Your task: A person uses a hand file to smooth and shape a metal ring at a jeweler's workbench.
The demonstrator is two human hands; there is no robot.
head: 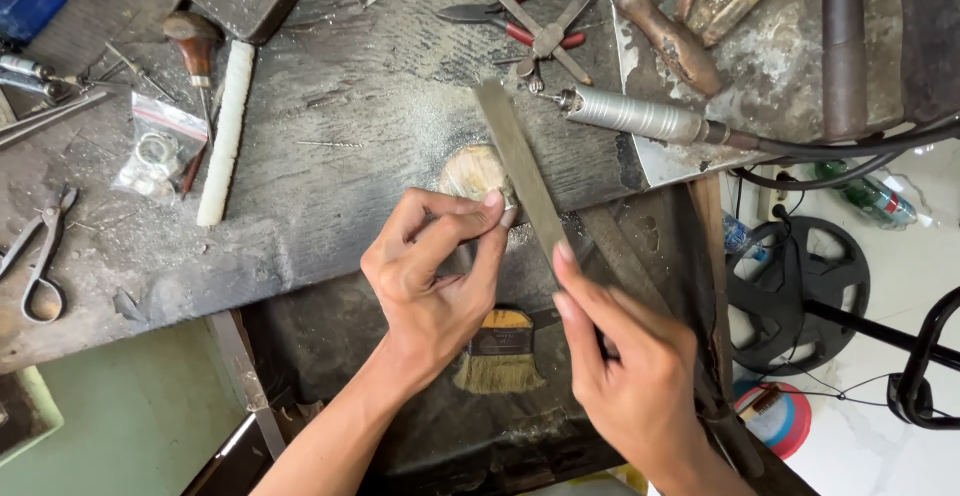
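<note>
R hand [630,356] gripping flat file [520,166], L hand [435,271] pinching small piece at bench peg [472,171], brush [500,351] below

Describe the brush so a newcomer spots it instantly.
Start at the dark workbench and drop below its front edge, between the two hands. The brush lies there in the dark tray: short, flat, pale bristles fanning toward the viewer, the only bristled tool among metal ones.
</note>
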